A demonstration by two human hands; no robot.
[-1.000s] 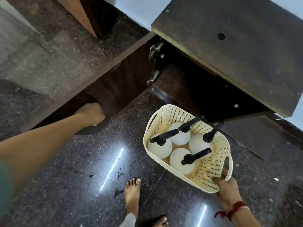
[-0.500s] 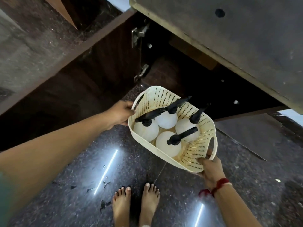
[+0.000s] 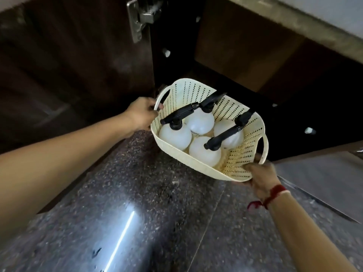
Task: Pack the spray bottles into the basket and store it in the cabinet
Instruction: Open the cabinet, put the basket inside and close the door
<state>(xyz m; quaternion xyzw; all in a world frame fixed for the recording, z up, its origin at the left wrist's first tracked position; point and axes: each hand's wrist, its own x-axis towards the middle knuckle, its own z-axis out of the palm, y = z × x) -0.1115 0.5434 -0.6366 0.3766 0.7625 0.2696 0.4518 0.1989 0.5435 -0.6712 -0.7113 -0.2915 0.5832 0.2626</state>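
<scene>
The left hand (image 3: 140, 112), off the dark wooden door (image 3: 78, 65), now grips one side and the right hand (image 3: 259, 171) the opposite side of the cream perforated plastic basket (image 3: 241, 154), white spray bottles (image 3: 175, 136) between them, nearing the open cabinet (image 3: 245, 71).

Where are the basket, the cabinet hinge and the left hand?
basket (image 3: 242, 154), head view, perforated inner wall on its right side.
cabinet hinge (image 3: 135, 22), head view, flat metal plate.
left hand (image 3: 140, 114), head view, back of the hand.

Cream perforated basket (image 3: 198, 160), tilted, holds 4 white spray bottles (image 3: 199, 120) before the open cabinet (image 3: 245, 55).
</scene>
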